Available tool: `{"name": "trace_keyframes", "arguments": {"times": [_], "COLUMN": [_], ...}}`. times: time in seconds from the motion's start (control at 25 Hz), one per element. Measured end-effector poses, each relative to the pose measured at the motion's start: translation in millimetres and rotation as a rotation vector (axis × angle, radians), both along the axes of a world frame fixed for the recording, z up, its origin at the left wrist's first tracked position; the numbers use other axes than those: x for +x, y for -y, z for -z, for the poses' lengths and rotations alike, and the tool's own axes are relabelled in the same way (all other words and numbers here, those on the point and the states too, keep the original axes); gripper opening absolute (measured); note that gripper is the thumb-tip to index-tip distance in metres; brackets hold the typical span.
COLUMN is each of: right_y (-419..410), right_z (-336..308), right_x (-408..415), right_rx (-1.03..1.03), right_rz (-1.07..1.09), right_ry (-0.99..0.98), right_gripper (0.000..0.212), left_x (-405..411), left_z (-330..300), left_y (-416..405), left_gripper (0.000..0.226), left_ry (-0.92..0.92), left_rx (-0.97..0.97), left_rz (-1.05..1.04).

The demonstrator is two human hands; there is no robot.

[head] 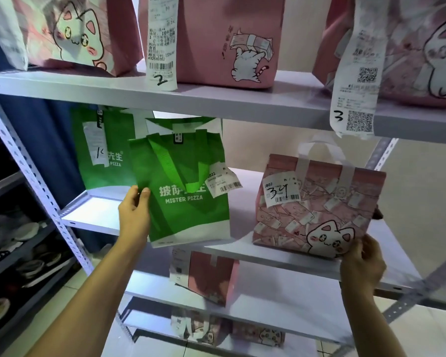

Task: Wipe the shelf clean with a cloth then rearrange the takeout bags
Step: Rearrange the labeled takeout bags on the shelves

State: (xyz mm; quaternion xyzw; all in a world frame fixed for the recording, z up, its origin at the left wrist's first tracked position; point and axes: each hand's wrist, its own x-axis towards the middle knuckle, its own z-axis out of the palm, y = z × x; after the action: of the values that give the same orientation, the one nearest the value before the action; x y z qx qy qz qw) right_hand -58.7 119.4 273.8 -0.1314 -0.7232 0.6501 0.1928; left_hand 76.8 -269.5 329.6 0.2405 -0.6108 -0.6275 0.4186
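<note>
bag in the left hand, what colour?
Green with a white bottom band and white lettering; head view.

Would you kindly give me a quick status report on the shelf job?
Left hand gripping green pizza bag at its edge. Right hand on pink cat bag, middle shelf. No cloth visible. Nothing in the way.

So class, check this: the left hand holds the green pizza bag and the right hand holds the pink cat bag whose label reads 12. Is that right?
One slip: the label on the pink cat bag reads 34, not 12, as the head view shows. The rest stands: the left hand holds the green pizza bag, and the right hand holds the pink one.
</note>
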Motion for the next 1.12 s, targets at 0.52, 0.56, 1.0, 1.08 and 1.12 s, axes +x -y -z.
{"name": "trace_keyframes", "arguments": {"times": [0.52,0.56,1.0,1.08,1.12], "right_y": [78.1,83.2,174.8,193.9,202.5], "right_z": [-10.3,-11.7,-16.5,-15.6,-15.9], "right_x": [17.3,18.2,29.4,30.1,29.6], "right_rx": [0.109,0.129,0.147,0.120,0.110], "right_rz": [-0.108,-0.110,-0.260,-0.296,-0.311], "right_ry": [0.033,0.041,0.064,0.065,0.065], "right_gripper": [0.025,0.024,0.027,0.027,0.027], "left_x": [158.5,169.6,252.7,256.3,257.4], "left_z": [1.9,1.7,38.6,39.5,39.2], "left_y": [27.8,29.5,39.9,38.7,38.2], "left_gripper": [0.020,0.020,0.024,0.025,0.026], "left_ry": [0.017,0.023,0.189,0.192,0.189], "left_rx": [0.107,0.100,0.160,0.174,0.177], "left_rz": [0.152,0.170,0.151,0.123,0.114]}}
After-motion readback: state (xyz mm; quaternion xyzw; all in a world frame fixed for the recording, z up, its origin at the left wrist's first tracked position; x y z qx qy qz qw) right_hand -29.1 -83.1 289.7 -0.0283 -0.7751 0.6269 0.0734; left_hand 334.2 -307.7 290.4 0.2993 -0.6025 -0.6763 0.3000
